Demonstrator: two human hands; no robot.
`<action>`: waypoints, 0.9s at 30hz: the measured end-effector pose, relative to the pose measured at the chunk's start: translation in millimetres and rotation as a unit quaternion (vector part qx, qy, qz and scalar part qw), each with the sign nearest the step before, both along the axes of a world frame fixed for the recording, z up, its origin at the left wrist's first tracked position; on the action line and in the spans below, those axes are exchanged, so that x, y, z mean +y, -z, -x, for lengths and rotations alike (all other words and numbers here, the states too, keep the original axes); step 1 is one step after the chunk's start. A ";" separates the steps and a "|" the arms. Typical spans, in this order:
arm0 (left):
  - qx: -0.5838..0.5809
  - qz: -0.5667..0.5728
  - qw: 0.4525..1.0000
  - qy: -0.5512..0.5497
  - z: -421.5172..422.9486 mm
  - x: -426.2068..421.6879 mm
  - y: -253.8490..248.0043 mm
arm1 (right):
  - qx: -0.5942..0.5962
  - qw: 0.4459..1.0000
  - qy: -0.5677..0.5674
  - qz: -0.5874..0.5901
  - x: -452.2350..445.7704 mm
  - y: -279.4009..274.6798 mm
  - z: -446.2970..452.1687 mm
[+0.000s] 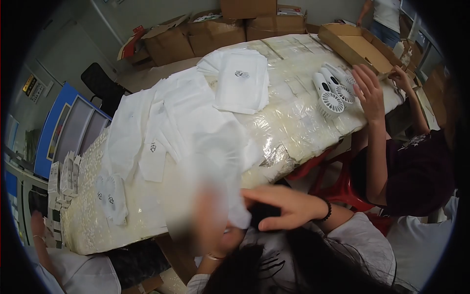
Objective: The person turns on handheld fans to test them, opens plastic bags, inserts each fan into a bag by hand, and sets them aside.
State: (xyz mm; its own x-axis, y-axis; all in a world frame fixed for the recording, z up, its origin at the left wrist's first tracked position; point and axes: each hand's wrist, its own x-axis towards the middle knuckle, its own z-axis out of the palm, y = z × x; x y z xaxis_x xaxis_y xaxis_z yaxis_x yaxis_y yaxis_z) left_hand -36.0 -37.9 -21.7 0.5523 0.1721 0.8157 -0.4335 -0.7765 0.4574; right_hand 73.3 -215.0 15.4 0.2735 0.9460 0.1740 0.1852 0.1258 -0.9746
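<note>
Close to the camera, a white translucent bag (218,147) stands raised over the table edge, and the round grille of a handheld fan shows faintly through it. My left hand (210,223), smeared by motion, is wrapped around the bag's lower part. My right hand (289,206) is beside the bag with its fingers stretched out and thumb apart. Its fingertips reach the bag's right edge; whether they press on it I cannot tell. Beyond my hands lie loose, overlapping white bags (183,95) and a neater stack of printed white bags (242,81).
Bagged fans (111,198) lie at the table's left, near small boxes (63,179). White handheld fans (333,100) lie at the right, near a co-worker's raised hand (369,93) and an open cardboard tray (355,44). Another person's arm (41,240) is at lower left.
</note>
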 end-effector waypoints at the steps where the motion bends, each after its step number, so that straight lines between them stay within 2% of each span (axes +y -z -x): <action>1: -0.011 0.018 0.999 -0.036 6.2 10.1 1.7 | -0.143 0.984 0.105 -0.021 -6.4 -2.3 -9.4; 2: -0.052 0.058 0.991 -0.108 8.7 15.3 2.4 | -0.281 0.936 0.206 -0.042 -13.7 -4.8 -19.8; 4: -0.048 0.037 0.971 -0.231 21.4 36.4 -9.2 | -0.342 0.816 0.464 -0.032 -30.4 -11.4 -43.1; 5: -0.023 0.021 0.965 -0.259 32.3 50.8 -10.5 | -0.413 0.738 0.533 -0.005 -40.0 -12.6 -62.0; 6: 0.007 -0.010 0.959 -0.281 46.4 67.7 -6.9 | -0.476 0.649 0.593 0.023 -49.8 -10.5 -81.3; 7: 0.028 -0.009 0.954 -0.299 57.4 79.3 -1.3 | -0.476 0.648 0.595 0.024 -60.3 -3.9 -98.3; 9: 0.049 -0.007 0.948 -0.316 71.2 95.2 6.9 | -0.559 0.559 0.583 0.187 -73.8 6.4 -119.2; 12: 0.063 -0.050 0.930 -0.359 78.8 115.7 8.2 | -0.587 0.562 0.545 0.208 -66.8 13.4 -100.4; 14: 0.130 -0.097 0.898 -0.408 77.5 131.8 2.9 | -0.591 0.586 0.521 0.190 -60.9 5.8 -80.0; 16: 0.153 -0.070 0.901 -0.401 74.7 155.3 0.4 | -0.432 0.769 0.443 0.158 -53.3 -4.9 -59.8; 17: 0.173 -0.115 0.887 -0.412 73.2 169.6 -1.9 | -0.425 0.793 0.402 0.169 -52.5 -9.5 -54.7; 18: 0.189 -0.161 0.872 -0.422 66.6 173.9 -7.9 | -0.426 0.791 0.406 0.167 -50.3 -9.8 -55.0; 19: 0.184 -0.161 0.873 -0.421 60.5 170.3 -11.6 | -0.417 0.822 0.356 0.154 -47.8 -9.9 -56.9; 20: 0.172 -0.173 0.843 -0.480 53.7 161.6 -15.2 | -0.407 0.849 0.306 0.140 -46.3 -11.5 -59.6; 21: 0.159 -0.184 0.808 -0.537 45.2 149.6 -20.9 | -0.412 0.853 0.294 0.129 -45.7 -16.4 -63.2; 22: 0.155 -0.183 0.809 -0.537 36.6 136.2 -25.0 | -0.415 0.851 0.296 0.127 -44.9 -21.2 -70.1; 24: 0.098 -0.179 0.915 -0.349 19.9 104.1 -29.7 | -0.514 0.805 0.249 0.160 -43.2 -29.7 -84.8; 25: 0.133 -0.186 0.933 -0.278 12.5 89.2 -30.3 | -0.575 0.760 0.282 0.108 -38.3 -23.0 -90.0; 27: 0.193 -0.170 0.954 -0.151 -5.7 62.5 -32.1 | -0.596 0.753 0.264 0.094 -30.5 -19.0 -101.8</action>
State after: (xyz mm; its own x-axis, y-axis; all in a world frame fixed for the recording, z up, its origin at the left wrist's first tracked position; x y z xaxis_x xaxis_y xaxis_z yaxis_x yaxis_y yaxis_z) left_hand -30.3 24.6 10.4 0.7906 0.1323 0.5979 -0.0165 -0.9714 0.2367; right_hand 175.1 -245.5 34.4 0.3758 0.7991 0.4693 0.9177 -0.3912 -0.0689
